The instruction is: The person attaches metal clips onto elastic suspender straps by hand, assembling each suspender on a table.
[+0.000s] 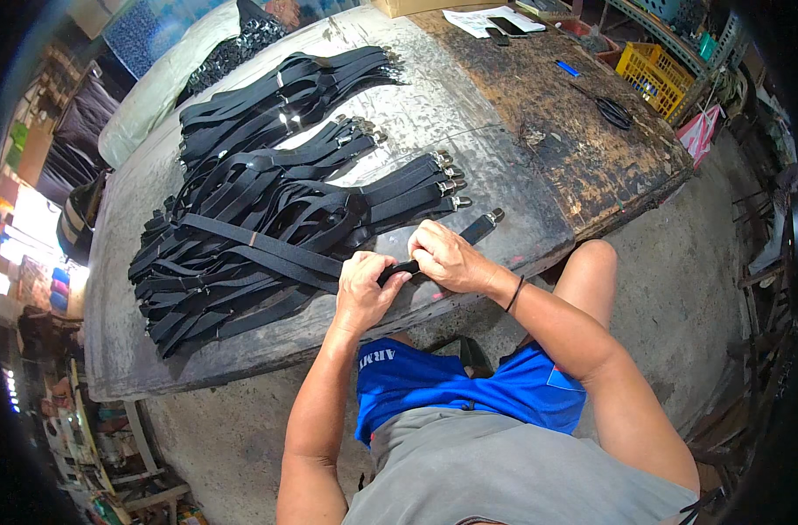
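Near the front edge of the table, both my hands grip one pair of black elastic suspenders [397,272]. My left hand [362,287] is closed on the strap, thumb pressed along it. Close beside it, my right hand [449,256] pinches the same piece with bent fingers, which hide part of it. A strap end with a metal clip [496,215] sticks out beyond my right hand; the other straps run left onto a pile of black suspenders [233,262]. Shiny clips [451,179] line the pile's right side.
Behind the pile lies another bundle of suspenders [285,92]. A white sack [154,96] with dark pieces stands at the far left. Scissors [613,112], a blue marker [567,67], a phone [507,24] and papers [473,21] lie on the brown board [539,131]. A yellow crate [654,77] stands beyond.
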Available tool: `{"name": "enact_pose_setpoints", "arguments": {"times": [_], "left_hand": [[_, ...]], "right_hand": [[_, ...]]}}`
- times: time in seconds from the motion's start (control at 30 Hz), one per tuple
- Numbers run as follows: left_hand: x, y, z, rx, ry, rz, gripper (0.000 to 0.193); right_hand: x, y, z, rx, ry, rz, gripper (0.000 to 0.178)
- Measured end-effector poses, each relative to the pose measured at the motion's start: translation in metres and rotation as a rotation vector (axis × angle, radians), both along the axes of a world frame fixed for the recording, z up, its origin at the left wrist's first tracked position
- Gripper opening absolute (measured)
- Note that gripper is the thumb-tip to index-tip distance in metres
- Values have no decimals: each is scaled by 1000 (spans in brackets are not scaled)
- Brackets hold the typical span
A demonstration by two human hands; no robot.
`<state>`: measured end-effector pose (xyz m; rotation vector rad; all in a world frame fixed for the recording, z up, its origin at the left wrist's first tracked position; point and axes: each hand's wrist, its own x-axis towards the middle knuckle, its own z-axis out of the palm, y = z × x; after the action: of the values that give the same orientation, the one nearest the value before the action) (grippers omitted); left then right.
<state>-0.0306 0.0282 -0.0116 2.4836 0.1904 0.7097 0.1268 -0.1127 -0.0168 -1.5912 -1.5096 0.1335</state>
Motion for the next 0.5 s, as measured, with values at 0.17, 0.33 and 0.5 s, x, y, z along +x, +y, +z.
{"name": "enact_pose_setpoints", "arguments": {"times": [0.17, 0.33, 0.5], "left_hand": [[0, -1, 2, 30, -4, -11, 26], [0, 1, -1, 29, -11, -24, 26], [2, 1, 0, 21, -12, -28, 26]], "right_hand": [[0, -1, 1, -59, 151, 4, 11], [3, -3, 6, -115, 262, 17, 14], [4, -4, 7, -124, 425, 7, 15]]}}
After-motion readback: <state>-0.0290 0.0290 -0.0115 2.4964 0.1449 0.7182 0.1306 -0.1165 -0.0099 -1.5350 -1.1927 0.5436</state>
